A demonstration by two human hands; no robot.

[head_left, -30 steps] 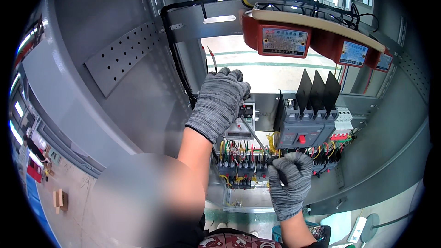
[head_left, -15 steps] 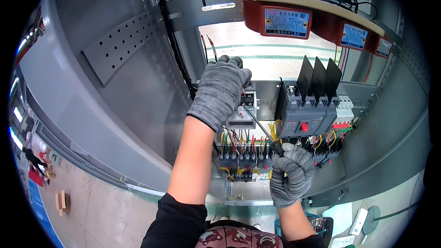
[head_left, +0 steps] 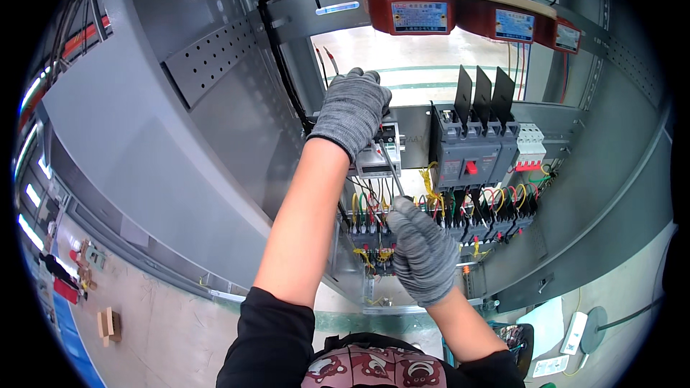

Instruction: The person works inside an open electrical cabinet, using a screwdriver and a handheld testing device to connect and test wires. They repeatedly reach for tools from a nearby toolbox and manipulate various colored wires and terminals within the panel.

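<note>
My left hand (head_left: 351, 111), in a grey knit glove, is closed at the top of a small light-grey meter module (head_left: 375, 167). Its curled fingers hide whatever they hold. A red-sleeved wire end shows beside that hand, at the module's terminals. Below and to the right, my right hand (head_left: 425, 253), also gloved, is wrapped round the handle of a screwdriver (head_left: 394, 171). The handle is mostly hidden in the palm. The metal shaft slants up and left, with its tip at the module's terminals. Two loose wires (head_left: 330, 59) stand up behind my left hand.
Right of the module sits a large grey circuit breaker (head_left: 467, 162) with black upright barriers (head_left: 483, 93), then a white miniature breaker (head_left: 530, 147). Small wired breakers (head_left: 496, 226) line the lower rail. Red current transformers (head_left: 413, 14) hang above. Grey cabinet walls (head_left: 144, 144) enclose both sides.
My right hand has moved left and turned, bringing the screwdriver more upright. The tip stays at the module's terminals. My left hand keeps its place on the module while the whole view has shifted slightly.
</note>
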